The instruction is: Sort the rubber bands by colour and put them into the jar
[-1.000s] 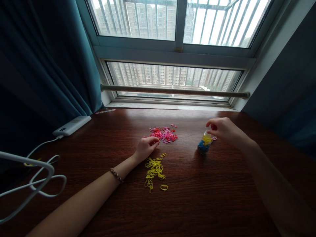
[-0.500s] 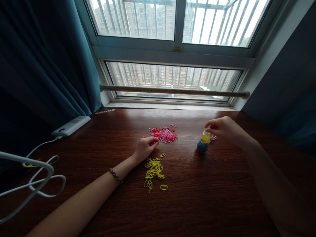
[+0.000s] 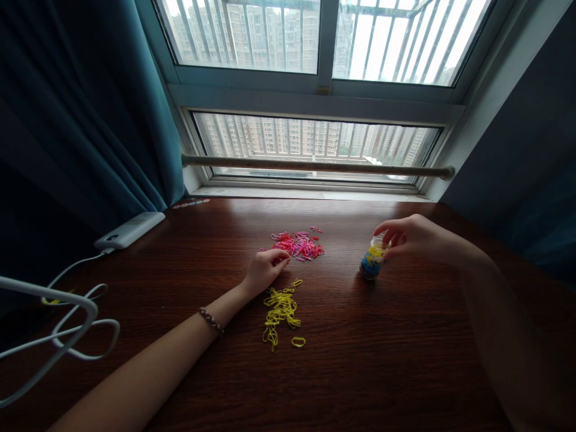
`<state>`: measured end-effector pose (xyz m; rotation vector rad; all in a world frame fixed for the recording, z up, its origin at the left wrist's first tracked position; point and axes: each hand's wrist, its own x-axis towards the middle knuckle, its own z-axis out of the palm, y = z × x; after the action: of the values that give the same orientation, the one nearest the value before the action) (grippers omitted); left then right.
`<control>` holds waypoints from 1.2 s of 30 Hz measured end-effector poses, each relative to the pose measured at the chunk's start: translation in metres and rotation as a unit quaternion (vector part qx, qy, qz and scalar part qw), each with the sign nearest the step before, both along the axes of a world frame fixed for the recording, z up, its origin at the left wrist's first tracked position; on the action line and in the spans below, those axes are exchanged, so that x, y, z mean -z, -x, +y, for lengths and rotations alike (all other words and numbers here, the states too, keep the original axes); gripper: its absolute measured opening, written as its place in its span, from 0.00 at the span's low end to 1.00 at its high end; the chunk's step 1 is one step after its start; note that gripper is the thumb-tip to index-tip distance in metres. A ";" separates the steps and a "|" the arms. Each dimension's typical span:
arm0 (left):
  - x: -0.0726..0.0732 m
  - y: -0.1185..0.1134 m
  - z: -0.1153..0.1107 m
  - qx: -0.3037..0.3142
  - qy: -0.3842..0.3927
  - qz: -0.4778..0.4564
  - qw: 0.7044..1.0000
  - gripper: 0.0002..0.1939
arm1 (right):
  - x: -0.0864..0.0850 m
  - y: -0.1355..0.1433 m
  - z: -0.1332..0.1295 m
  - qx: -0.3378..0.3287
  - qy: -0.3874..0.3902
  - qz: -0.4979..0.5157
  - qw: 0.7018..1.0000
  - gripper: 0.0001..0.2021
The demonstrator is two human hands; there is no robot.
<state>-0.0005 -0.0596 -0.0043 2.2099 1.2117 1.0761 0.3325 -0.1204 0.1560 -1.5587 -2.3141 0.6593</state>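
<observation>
My left hand rests on the table with its fingers curled together at the near edge of a pile of pink and red rubber bands. Whatever its fingertips hold, if anything, is hidden. Just below it lies a loose heap of yellow rubber bands, with a single yellow band apart from the heap. Off to the right, a small clear jar stands upright, filled with blue bands under yellow ones. My right hand is closed around the jar's upper part, fingers at the rim and thumb on its near right side.
A white power bank with a plugged-in white cable lies at the left by a blue curtain. A strip of small coloured shapes is at the table's back edge. Behind runs a window with a horizontal rail.
My right hand has shifted slightly, its fingers and thumb coming lower around the jar, which has tilted or moved a touch rightward. The pink bands beside the jar are now hidden. My left hand stays put.
</observation>
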 end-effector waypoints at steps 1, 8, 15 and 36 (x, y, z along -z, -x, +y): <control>0.000 0.000 0.000 0.000 0.000 -0.001 1.000 0.08 | 0.000 -0.001 0.000 -0.006 0.008 0.001 1.000 0.18; 0.001 0.000 0.000 -0.003 -0.009 0.000 1.000 0.08 | 0.000 -0.005 0.001 0.012 -0.022 0.016 1.000 0.11; -0.001 0.000 0.000 -0.003 -0.016 0.002 1.000 0.07 | -0.001 -0.002 -0.001 0.020 -0.079 0.008 0.997 0.10; -0.060 0.034 -0.006 0.217 0.287 0.235 0.903 0.18 | 0.079 0.134 -0.045 -0.173 -0.058 -0.002 0.983 0.09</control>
<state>-0.0343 -0.0656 0.0559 2.1386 0.9600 -0.0139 0.1989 -0.1655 0.0767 -1.1178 -2.6009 0.5846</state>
